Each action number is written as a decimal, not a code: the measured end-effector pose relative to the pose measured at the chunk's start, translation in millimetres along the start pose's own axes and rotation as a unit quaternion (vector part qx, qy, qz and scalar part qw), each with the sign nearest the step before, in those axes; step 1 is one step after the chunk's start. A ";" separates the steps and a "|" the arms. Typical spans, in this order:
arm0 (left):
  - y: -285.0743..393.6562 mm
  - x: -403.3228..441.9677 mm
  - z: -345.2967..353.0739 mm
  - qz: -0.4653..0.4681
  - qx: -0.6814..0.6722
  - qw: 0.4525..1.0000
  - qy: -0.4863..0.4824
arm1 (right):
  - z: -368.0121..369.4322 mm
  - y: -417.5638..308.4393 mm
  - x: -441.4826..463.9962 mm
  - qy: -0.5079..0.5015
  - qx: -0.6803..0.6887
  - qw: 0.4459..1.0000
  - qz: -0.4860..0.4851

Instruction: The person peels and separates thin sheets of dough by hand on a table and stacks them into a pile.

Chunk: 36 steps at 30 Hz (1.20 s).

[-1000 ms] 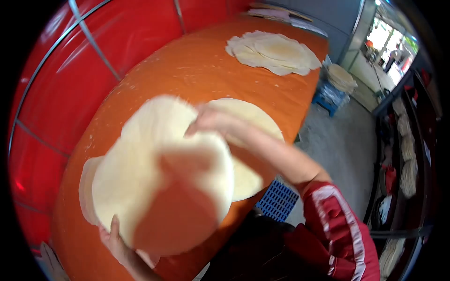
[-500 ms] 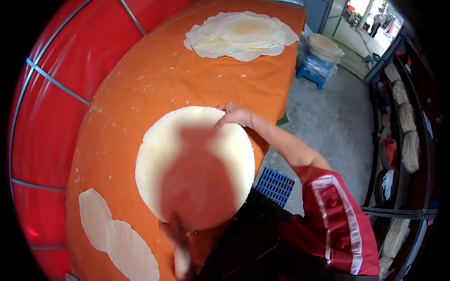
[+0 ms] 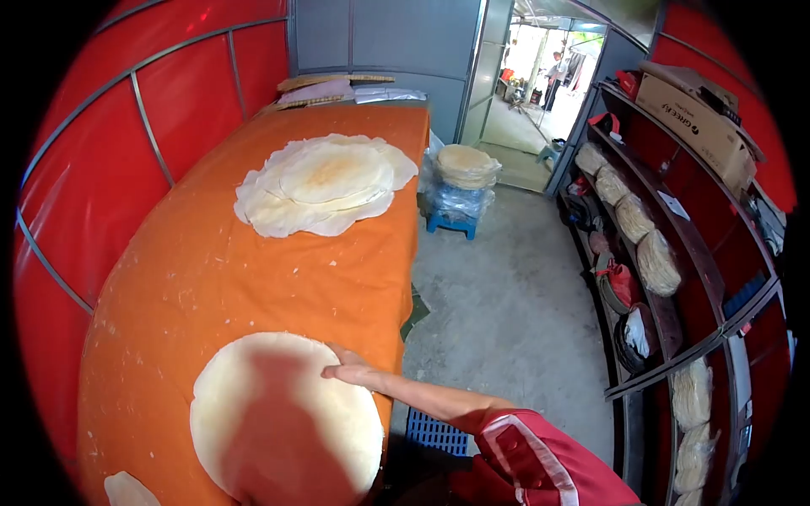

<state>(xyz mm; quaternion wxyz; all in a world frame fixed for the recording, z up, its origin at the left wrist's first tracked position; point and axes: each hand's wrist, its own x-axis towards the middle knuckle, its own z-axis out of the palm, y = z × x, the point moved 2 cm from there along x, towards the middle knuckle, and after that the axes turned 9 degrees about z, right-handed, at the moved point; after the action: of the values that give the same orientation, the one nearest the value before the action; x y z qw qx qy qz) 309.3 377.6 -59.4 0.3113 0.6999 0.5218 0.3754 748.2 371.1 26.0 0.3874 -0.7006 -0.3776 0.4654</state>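
Note:
A large round pale flatbread (image 3: 337,430), possibly several thin sheets in a pile, lies near the table's right edge with a dark shadow across it. My right hand (image 3: 353,371) holds its upper right rim, thumb lying on top and the other fingers at the edge, partly hidden. My left hand is out of view. Farther up the table sits a loose pile of similar thin flatbreads (image 3: 325,181) with ragged, overlapping edges. At the bottom left, part of a small oval sheet (image 3: 128,491) shows.
An orange cloth (image 3: 169,337) covers the table. Beyond its right edge, a blue stool (image 3: 453,223) bears wrapped flatbreads, and a blue plastic grate (image 3: 434,432) lies on the floor. Shelves (image 3: 666,325) with bagged goods line the right wall. A person (image 3: 554,78) stands outside the doorway.
The view has tilted up and swung, bringing the doorway and shelves into sight. My left hand, earlier at the flatbread's near edge, has left the view. My right hand stays on the rim.

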 end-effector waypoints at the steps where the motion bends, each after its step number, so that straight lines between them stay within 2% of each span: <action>1: 28.8 7.4 -6.6 -0.031 0.014 0.999 -0.002 | -2.7 4.4 7.2 -0.037 0.035 0.999 0.001; 3: 50.5 19.2 -12.0 -0.087 -0.033 0.996 0.001 | -2.9 15.1 28.0 -0.046 0.049 0.998 0.016; 5: 94.7 29.3 -8.9 -0.142 -0.178 0.974 0.005 | -5.3 12.9 30.9 -0.054 0.084 0.992 0.075; 8: 155.0 37.2 -0.1 -0.207 -0.396 0.895 -0.017 | 2.3 22.8 78.6 -0.078 0.034 0.988 0.131; 9: 179.5 37.0 1.2 -0.226 -0.458 0.860 -0.028 | -4.2 11.3 75.9 -0.177 0.044 0.983 0.012; 10: 185.9 31.9 -0.9 -0.245 -0.506 0.826 -0.034 | 1.1 0.5 71.3 -0.226 0.063 0.972 -0.001; 12: 211.5 26.8 -7.0 -0.282 -0.564 0.776 -0.029 | 9.1 -25.0 40.8 -0.261 0.116 0.954 0.094; 13: 140.7 35.5 -2.9 -0.263 -0.501 0.824 -0.034 | 5.8 -40.2 27.4 -0.264 0.138 0.944 0.139; 14: 97.8 32.1 -13.4 -0.255 -0.435 0.863 -0.038 | 4.0 -52.5 16.6 -0.261 0.150 0.937 0.178; 15: 133.2 37.5 -17.7 -0.270 -0.418 0.867 -0.015 | 2.2 -62.4 9.4 -0.245 0.155 0.935 0.205; 16: 178.6 34.2 -24.7 -0.250 -0.415 0.875 -0.010 | -3.5 -59.3 22.4 -0.223 0.096 0.949 0.203; 17: 142.0 34.9 -19.7 -0.273 -0.447 0.852 -0.025 | -4.8 -52.9 31.1 -0.210 0.104 0.955 0.181; 19: 72.5 31.9 1.7 -0.237 -0.522 0.817 -0.062 | 5.0 -43.4 31.4 -0.152 0.147 0.969 0.130; 20: 78.4 29.0 -0.3 -0.237 -0.527 0.815 -0.039 | 9.0 -42.9 29.3 -0.110 0.184 0.972 0.101; 21: 88.1 26.4 -1.5 -0.232 -0.446 0.864 0.021 | 14.8 -38.7 26.8 -0.125 0.171 0.972 0.099; 22: 93.4 28.5 -1.3 -0.226 -0.360 0.902 0.075 | 14.9 -35.2 27.0 -0.092 0.136 0.979 0.119; 23: 87.7 30.9 -0.7 -0.228 -0.363 0.899 0.091 | 18.5 -36.2 31.8 -0.060 0.099 0.984 0.136; 24: 82.5 30.5 4.1 -0.191 -0.393 0.895 0.093 | 21.4 -36.1 34.4 -0.070 0.090 0.984 0.136; 25: 76.0 27.7 9.5 -0.156 -0.422 0.888 0.092 | 22.2 -34.2 34.7 -0.032 0.077 0.985 0.148; 26: 63.6 23.0 17.1 -0.160 -0.424 0.886 0.100 | 19.8 -29.9 33.3 0.008 0.066 0.985 0.159; 27: 48.7 21.4 24.2 -0.173 -0.424 0.885 0.085 | 16.9 -16.2 44.1 -0.049 0.084 0.992 0.075; 29: 51.7 22.5 21.5 -0.181 -0.425 0.884 0.077 | 16.5 -14.5 42.0 -0.067 0.108 0.990 0.060; 30: 71.5 25.8 14.8 -0.192 -0.381 0.897 0.112 | 13.1 -15.3 41.4 -0.074 0.135 0.987 0.050; 31: 78.6 24.6 4.8 -0.204 -0.338 0.907 0.145 | 10.4 -15.3 42.5 -0.172 0.196 0.959 0.110; 32: 72.7 23.4 0.4 -0.202 -0.347 0.904 0.144 | 5.4 -12.0 38.3 -0.166 0.188 0.962 0.108; 34: 60.2 16.8 -3.4 -0.248 -0.372 0.894 0.035 | -4.5 -14.7 12.0 -0.117 0.215 0.969 0.030; 35: 58.0 12.7 -6.7 -0.234 -0.378 0.894 0.048 | -10.1 -16.2 -11.7 -0.045 0.127 0.990 -0.042; 36: 50.9 11.1 -10.3 -0.230 -0.393 0.889 0.044 | -17.8 -7.8 -27.5 -0.035 0.115 0.992 -0.047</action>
<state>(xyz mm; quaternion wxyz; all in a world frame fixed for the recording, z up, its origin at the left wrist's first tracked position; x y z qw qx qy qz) 327.7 375.4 -9.6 0.6153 0.3639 0.4909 0.4980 755.9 346.4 47.6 0.4729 -0.6164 -0.3674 0.5113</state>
